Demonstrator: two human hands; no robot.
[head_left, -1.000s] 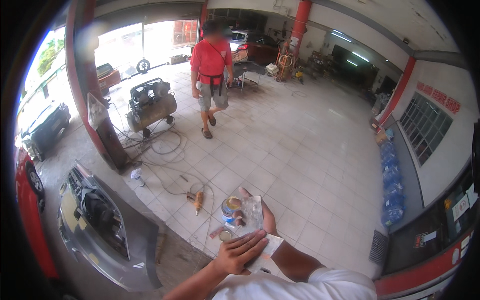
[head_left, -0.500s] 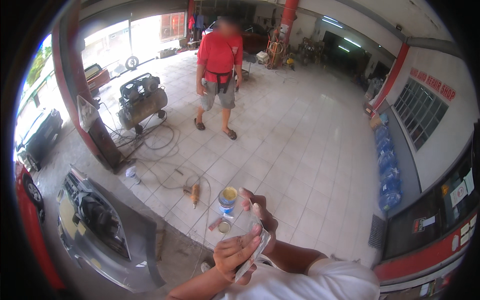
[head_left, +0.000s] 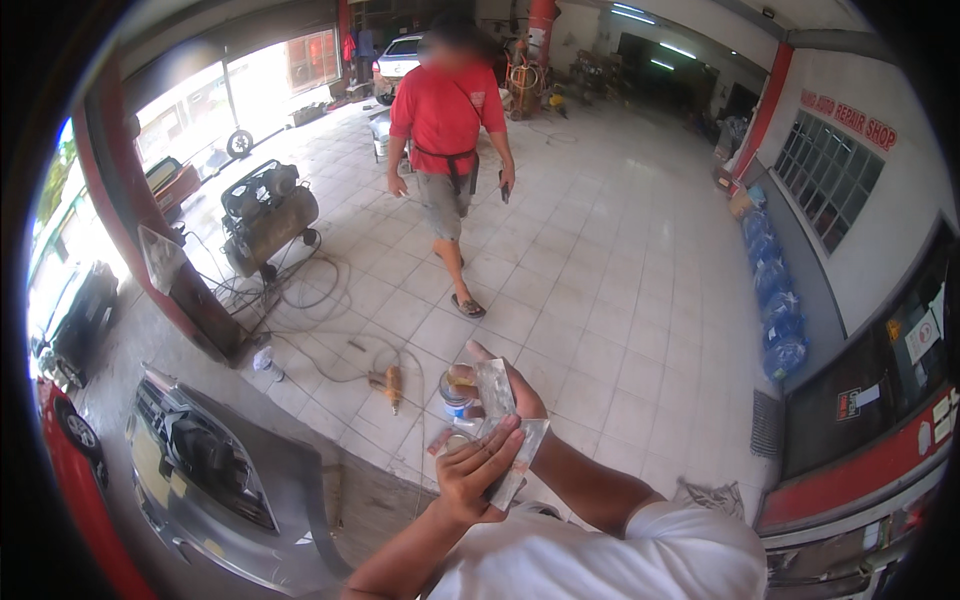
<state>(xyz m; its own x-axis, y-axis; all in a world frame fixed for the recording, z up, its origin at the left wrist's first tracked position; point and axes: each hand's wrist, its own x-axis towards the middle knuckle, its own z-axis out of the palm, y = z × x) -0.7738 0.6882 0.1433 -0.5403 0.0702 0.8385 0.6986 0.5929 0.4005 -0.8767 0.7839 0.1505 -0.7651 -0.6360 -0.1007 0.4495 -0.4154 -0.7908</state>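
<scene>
My left hand (head_left: 482, 468) closes its fingers across a flat, pale grey plate (head_left: 527, 452), which looks like a putty spreader. Just beyond it, my right hand (head_left: 525, 392) holds a second flat plate (head_left: 494, 386) of similar look against its palm and fingers. The two plates are close together; whether they touch I cannot tell. Behind my right fingers, an opened blue can (head_left: 457, 408) with yellowish contents stands on the floor, partly hidden. A round lid (head_left: 456, 441) lies near it, half covered by my left hand.
A grey car bumper (head_left: 215, 490) sits at my left. An orange air tool (head_left: 389, 388) with a hose lies on the tiles, near a white container (head_left: 267, 364). An air compressor (head_left: 265, 215) stands farther off. A person in a red shirt (head_left: 445, 115) is on foot ahead.
The plates, overlapped before, now show separately, one above the other. My right hand covers more of the can. The person in red has stepped nearer.
</scene>
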